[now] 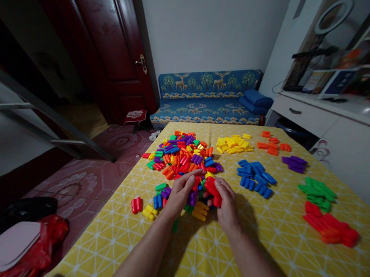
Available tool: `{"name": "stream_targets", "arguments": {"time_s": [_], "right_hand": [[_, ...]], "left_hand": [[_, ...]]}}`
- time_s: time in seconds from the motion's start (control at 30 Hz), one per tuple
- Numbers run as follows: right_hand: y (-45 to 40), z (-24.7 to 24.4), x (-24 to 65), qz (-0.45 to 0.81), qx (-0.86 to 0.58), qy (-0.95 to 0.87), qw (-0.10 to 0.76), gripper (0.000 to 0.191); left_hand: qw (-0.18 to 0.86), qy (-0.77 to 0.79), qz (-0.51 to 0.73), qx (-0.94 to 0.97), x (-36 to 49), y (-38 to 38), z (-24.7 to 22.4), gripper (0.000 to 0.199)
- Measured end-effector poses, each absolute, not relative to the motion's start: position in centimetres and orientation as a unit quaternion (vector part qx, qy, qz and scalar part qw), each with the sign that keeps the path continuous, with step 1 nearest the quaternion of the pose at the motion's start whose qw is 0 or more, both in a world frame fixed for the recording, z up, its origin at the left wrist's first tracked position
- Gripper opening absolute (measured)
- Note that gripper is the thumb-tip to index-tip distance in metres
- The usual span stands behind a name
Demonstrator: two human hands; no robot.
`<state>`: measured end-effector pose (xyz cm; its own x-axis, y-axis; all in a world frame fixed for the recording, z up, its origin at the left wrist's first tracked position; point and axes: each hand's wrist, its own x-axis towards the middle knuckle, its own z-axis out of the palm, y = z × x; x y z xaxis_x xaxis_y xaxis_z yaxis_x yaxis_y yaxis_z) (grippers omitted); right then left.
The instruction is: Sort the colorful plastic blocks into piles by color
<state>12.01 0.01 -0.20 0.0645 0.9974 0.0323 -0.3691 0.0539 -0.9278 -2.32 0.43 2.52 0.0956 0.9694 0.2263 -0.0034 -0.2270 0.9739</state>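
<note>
My right hand [226, 200] is closed around red plastic blocks [212, 187] above the table's middle. My left hand [183, 191] is just to the left, over the near edge of a mixed-colour block pile [180, 155], its fingers reaching toward the red pieces; whether it grips anything is hidden. On the right lie separate groups: yellow blocks [234, 144], blue blocks [255, 177], orange blocks [272, 145], purple blocks [294, 164], green blocks [317, 191] and red blocks [332, 227]. A loose red block [136, 204] lies at the left, beside a yellow one [150, 212].
The table [114, 247] has a yellow patterned cloth. Beyond its far edge stands a blue patterned sofa [200, 108]. A white cabinet [346, 145] is at the right, a metal ladder [77, 143] at the left, and bags with a pale lid [9, 244] at lower left.
</note>
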Motion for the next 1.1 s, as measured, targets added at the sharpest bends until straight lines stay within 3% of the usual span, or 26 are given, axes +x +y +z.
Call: {"name": "stream_targets", "arguments": {"time_s": [0.1,0.23,0.53,0.73,0.9,1.1], "right_hand": [[-0.5,0.2,12.0,0.600,-0.376,-0.420,0.568,0.044],[-1.1,1.0,12.0,0.623,-0.375,-0.435,0.531,0.063],[-1.6,2.7,12.5,0.686,-0.292,-0.437,0.503,0.056],[-1.9,2.5,12.5,0.706,-0.294,-0.367,0.530,0.032],[-2.0,2.3,12.5,0.705,-0.301,-0.422,0.484,0.057],[-2.2,2.2,12.4,0.703,-0.276,-0.402,0.517,0.046]], "left_hand": [[0.474,0.403,0.506,0.596,-2.0,0.3,2.2,0.049],[0.406,0.414,0.491,0.650,-1.6,-0.1,2.0,0.051],[0.369,0.405,0.535,0.643,-1.4,-0.8,1.9,0.058],[0.407,0.387,0.508,0.653,-1.2,-0.6,1.5,0.058],[0.394,0.408,0.493,0.660,-1.6,-0.7,1.8,0.066],[0.397,0.417,0.494,0.652,-1.7,-0.5,1.9,0.075]]}}
